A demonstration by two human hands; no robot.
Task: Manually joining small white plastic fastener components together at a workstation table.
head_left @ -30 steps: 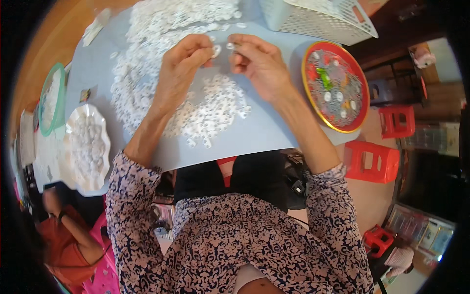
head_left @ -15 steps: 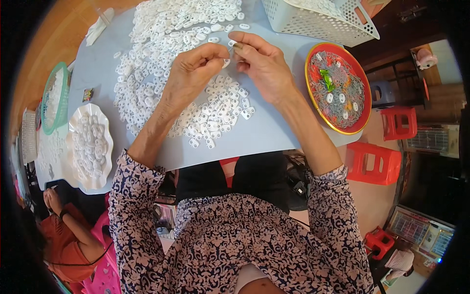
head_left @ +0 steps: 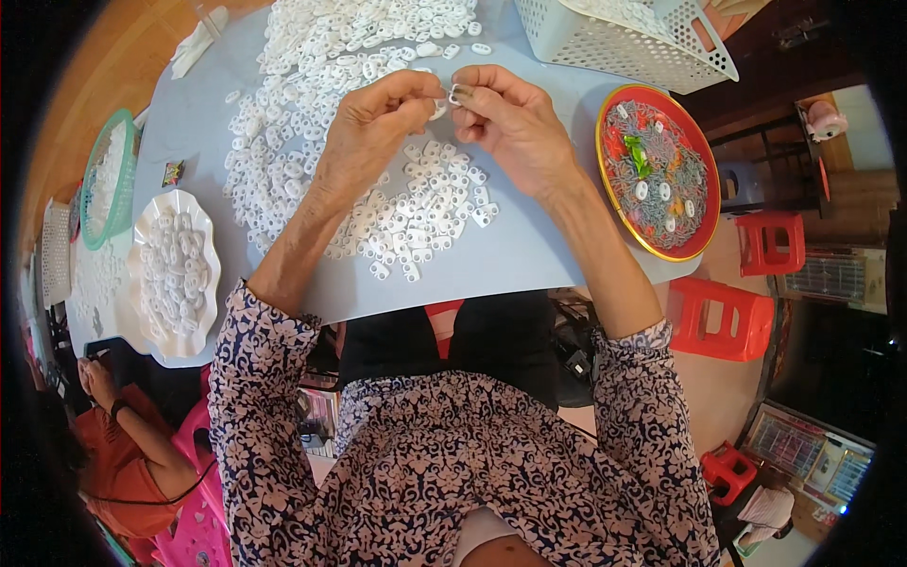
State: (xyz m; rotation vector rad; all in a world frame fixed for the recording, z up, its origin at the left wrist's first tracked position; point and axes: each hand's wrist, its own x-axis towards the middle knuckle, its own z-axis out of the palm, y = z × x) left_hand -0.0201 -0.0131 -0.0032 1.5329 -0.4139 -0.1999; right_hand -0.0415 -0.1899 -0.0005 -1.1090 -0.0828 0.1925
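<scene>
Fingertips of both hands meet over the table (head_left: 529, 255): the left hand (head_left: 373, 128) pinches a small white piece (head_left: 437, 110) between thumb and forefinger, and the right hand (head_left: 510, 118) pinches a tiny ring (head_left: 457, 94) just beside it, the two parts touching or nearly so. Both hang above the heap of white pieces (head_left: 359, 104).

The piece looks like light, stiff plastic, smooth and easily dropped; a grip on its edges with the fingertips seems the surest hold.

A white perforated basket (head_left: 624, 42) stands beyond the right hand; its contents are hard to tell. To the right, a red round tray (head_left: 657, 170) holds grey wiry bits, a few white pieces and some coloured scraps. At the far left, a white scalloped plate (head_left: 175, 274) is filled with white pieces, and a green basket (head_left: 106, 180) beyond it holds more.
</scene>
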